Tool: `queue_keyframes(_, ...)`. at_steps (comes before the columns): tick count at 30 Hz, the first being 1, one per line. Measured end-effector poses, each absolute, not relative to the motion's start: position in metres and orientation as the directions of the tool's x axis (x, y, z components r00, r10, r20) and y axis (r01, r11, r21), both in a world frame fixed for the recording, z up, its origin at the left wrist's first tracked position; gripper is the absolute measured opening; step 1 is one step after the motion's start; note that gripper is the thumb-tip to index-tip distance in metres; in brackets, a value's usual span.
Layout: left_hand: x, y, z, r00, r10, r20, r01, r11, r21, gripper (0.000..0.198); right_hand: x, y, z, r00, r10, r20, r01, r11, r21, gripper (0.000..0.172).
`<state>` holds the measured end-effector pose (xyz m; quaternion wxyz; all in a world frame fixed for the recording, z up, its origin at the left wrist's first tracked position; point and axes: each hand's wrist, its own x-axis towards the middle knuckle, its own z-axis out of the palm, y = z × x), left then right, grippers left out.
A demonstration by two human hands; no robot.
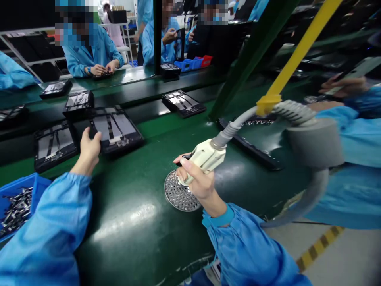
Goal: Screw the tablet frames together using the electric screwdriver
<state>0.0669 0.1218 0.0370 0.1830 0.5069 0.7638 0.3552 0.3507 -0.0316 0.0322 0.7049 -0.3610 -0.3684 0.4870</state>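
My right hand (202,180) is closed around a cream-coloured electric screwdriver (208,157), its grey cable running up to the right. The driver's lower end is over a round perforated metal plate (181,194) that holds many small screws; its tip is hidden by my fingers. My left hand (89,151) reaches out with thumb and forefinger apart, by the left edge of an opened tablet-like device (119,129). Whether it touches that edge I cannot tell. Another opened device (55,145) lies just left of this hand.
A blue bin (35,190) of small metal parts stands at the left. More opened devices (183,102) sit farther back. A yellow strap (297,55) and a green post (250,51) rise at the right, near a long black part (256,153). Co-workers in blue sit across and at right.
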Motion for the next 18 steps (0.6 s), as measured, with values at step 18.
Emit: queue_keyframes(18,0.012,-0.1,0.036,-0.15,0.95,-0.273,0.802,0.278,0.528,0.077,0.352,-0.034,0.028,0.227,0.956,0.185,-0.28,0.246,-0.928,0.041)
